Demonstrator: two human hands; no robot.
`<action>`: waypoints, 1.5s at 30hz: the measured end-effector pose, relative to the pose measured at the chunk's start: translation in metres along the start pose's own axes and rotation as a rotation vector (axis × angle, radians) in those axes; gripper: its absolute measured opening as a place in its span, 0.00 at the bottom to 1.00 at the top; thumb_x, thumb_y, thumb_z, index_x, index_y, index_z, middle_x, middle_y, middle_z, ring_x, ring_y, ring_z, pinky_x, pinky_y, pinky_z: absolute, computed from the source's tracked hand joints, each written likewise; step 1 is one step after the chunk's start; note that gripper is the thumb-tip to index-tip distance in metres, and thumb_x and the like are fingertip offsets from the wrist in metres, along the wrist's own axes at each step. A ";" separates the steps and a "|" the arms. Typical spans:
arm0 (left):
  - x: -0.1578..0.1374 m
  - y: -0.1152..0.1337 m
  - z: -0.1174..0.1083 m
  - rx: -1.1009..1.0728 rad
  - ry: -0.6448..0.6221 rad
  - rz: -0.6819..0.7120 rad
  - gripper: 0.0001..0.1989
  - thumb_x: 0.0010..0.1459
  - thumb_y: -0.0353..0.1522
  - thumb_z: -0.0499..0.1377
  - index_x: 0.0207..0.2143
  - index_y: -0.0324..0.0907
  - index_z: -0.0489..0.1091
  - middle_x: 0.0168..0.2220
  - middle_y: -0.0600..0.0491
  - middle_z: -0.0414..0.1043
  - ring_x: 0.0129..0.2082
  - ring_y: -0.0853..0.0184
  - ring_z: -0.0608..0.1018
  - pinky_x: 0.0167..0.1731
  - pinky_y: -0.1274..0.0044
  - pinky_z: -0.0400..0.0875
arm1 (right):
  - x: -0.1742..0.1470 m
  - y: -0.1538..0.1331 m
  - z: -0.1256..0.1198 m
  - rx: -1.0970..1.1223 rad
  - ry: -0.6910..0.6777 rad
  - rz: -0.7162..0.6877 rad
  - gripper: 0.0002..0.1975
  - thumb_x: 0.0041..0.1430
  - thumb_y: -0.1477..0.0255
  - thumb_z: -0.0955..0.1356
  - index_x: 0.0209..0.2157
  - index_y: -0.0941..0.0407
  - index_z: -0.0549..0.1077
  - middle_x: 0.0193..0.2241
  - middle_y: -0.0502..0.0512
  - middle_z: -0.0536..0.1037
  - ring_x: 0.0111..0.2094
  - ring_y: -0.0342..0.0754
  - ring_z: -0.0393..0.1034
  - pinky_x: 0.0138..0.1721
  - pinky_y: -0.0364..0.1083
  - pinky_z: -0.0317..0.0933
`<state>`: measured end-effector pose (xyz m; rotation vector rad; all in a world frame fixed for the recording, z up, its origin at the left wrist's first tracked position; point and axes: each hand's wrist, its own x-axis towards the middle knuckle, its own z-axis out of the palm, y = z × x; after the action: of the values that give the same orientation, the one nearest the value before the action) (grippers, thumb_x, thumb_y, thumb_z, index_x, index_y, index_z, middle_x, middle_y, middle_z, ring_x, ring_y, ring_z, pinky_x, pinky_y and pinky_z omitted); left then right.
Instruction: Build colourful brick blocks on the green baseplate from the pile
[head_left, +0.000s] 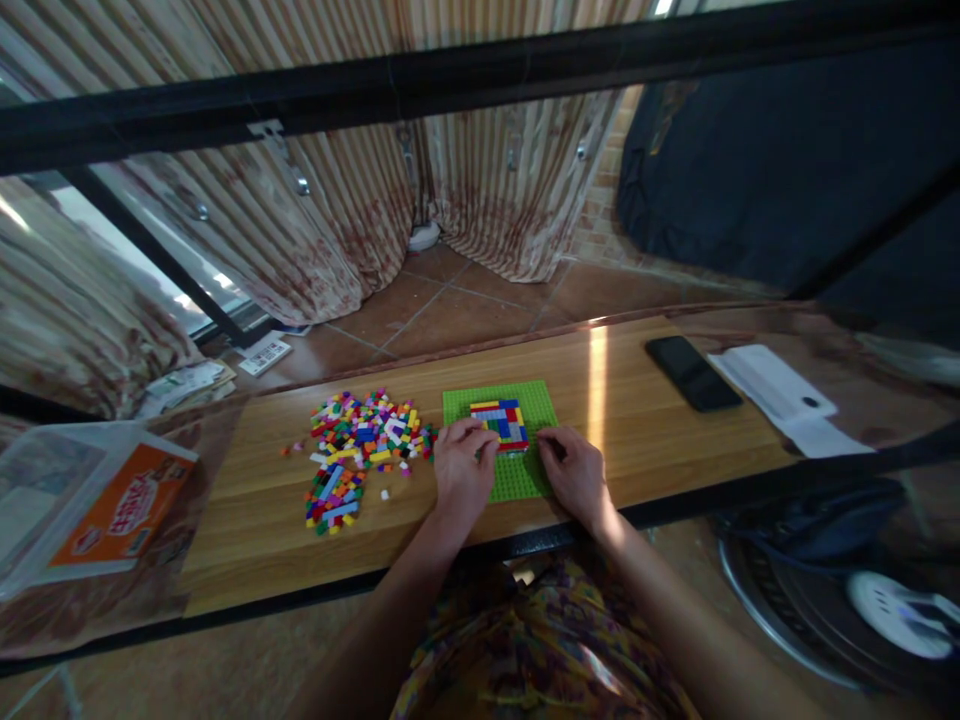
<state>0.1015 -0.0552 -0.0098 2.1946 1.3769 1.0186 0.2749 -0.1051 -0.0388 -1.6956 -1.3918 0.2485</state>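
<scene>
Head view only: green studded baseplate [538, 402] flat on the worktop [255, 520], square in front of the torso, probably for equal reach from both sides. Multicoloured toy-brick build [511, 425] on it, around mid-plate, low and blocky, partly covered at its left by fingers. Left hand [462, 468] palm down, fingers half bent over the build's left edge, thumb close by; likely steadying it, but impossible to tell whether gripping anything. Right hand [577, 475] at the plate's right edge, fingers curled in, thumb and index near each other; small brick between them or not, cannot tell from here. Loose brick pile [367, 430] left of the plate, smaller brick cluster [334, 500] nearer the body; presumably spread out for easy picking. Black smartphone [694, 373] and white paper [769, 385] well off to the right, seemingly parked clear of bricks.
</scene>
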 end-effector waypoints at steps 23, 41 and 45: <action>-0.021 -0.001 0.001 0.228 -0.092 0.189 0.17 0.61 0.24 0.52 0.48 0.45 0.75 0.51 0.45 0.72 0.51 0.55 0.71 0.49 0.61 0.66 | -0.001 0.002 0.000 -0.039 -0.014 -0.014 0.11 0.62 0.69 0.63 0.35 0.55 0.76 0.33 0.57 0.79 0.34 0.51 0.74 0.37 0.49 0.67; -0.063 -0.047 -0.070 0.148 0.157 0.020 0.17 0.63 0.29 0.52 0.53 0.44 0.70 0.51 0.46 0.73 0.52 0.60 0.74 0.54 0.66 0.69 | -0.002 0.009 -0.002 -0.059 -0.028 -0.033 0.12 0.62 0.66 0.64 0.35 0.55 0.77 0.34 0.57 0.80 0.34 0.51 0.73 0.35 0.49 0.66; -0.082 -0.065 -0.088 0.242 0.253 -0.026 0.14 0.63 0.31 0.54 0.49 0.43 0.72 0.47 0.45 0.75 0.49 0.59 0.76 0.51 0.66 0.70 | -0.003 0.010 -0.002 -0.049 -0.023 -0.030 0.12 0.62 0.64 0.64 0.35 0.55 0.77 0.33 0.57 0.79 0.34 0.51 0.73 0.36 0.49 0.67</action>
<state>-0.0257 -0.1041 -0.0220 2.2690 1.7158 1.2100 0.2822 -0.1082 -0.0462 -1.7152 -1.4503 0.2194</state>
